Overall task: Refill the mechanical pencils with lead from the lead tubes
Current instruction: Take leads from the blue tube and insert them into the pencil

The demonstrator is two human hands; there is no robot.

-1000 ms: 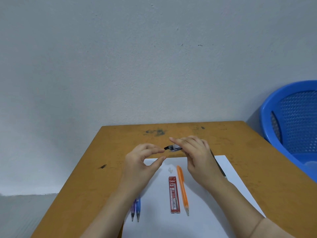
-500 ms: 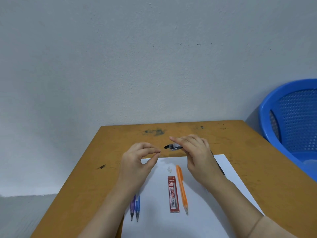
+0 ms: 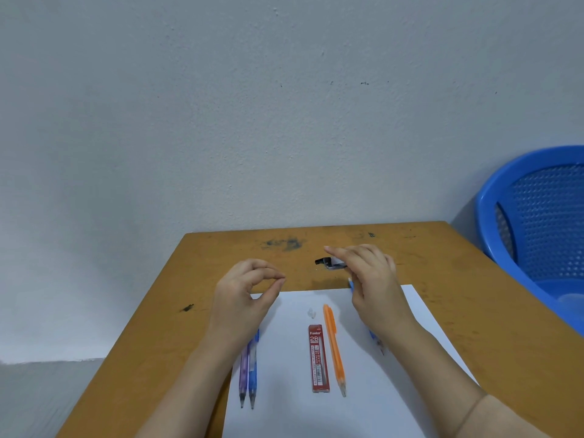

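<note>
At 1 o'clock from the red lead tube (image 3: 319, 358), my right hand (image 3: 376, 289) grips a black lead tube (image 3: 328, 263). At 11 o'clock, my left hand (image 3: 243, 292) pinches thumb to forefinger; on what, I cannot tell.

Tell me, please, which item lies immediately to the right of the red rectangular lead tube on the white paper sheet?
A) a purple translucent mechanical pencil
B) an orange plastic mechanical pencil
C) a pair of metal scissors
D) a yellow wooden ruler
B: the orange plastic mechanical pencil lies alongside the red rectangular lead tube, on its right, on the white paper sheet. The purple translucent mechanical pencil lies well off to the left.
</note>
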